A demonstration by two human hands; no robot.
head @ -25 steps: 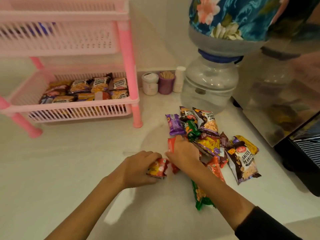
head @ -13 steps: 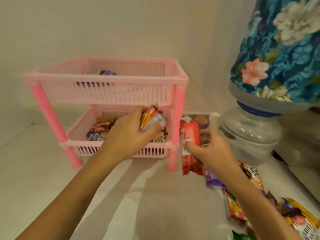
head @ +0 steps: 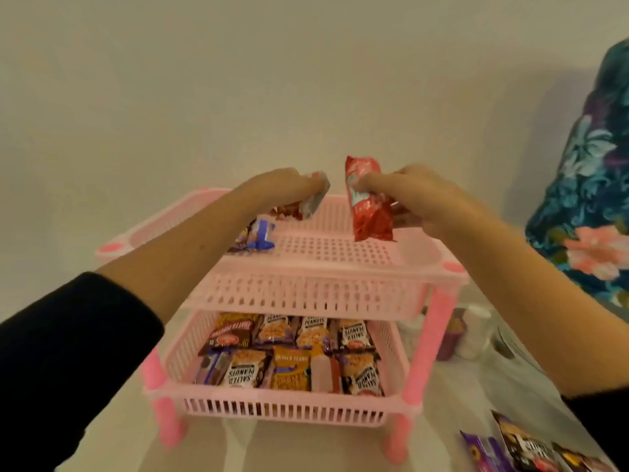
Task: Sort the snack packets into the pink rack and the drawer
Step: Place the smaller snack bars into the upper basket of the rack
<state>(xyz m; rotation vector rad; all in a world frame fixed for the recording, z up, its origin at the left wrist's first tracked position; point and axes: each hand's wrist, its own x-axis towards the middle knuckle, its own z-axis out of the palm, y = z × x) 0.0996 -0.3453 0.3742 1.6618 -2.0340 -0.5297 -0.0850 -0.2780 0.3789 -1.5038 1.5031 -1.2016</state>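
Note:
The pink rack point(head: 316, 294) has two tiers and stands in front of me on the white counter. My left hand point(head: 279, 185) hovers over the top tier, gripping a small red and silver packet point(head: 306, 202). My right hand point(head: 418, 199) holds a red snack packet point(head: 369, 206) upright above the top tier's right half. A purple and blue packet point(head: 258, 235) lies in the top tier under my left wrist. The lower tier point(head: 282, 401) holds several packets of salted peanuts and other snacks. No drawer is in view.
Loose snack packets point(head: 524, 447) lie on the counter at the bottom right. Small jars point(head: 473, 332) stand behind the rack's right leg. A water bottle in a floral cover point(head: 592, 199) fills the right edge. A plain wall is behind the rack.
Both hands lifted their packets from the loose pile on the counter, moved left and rose from the lower tier's height to above the top tier. My view tilted up toward the rack.

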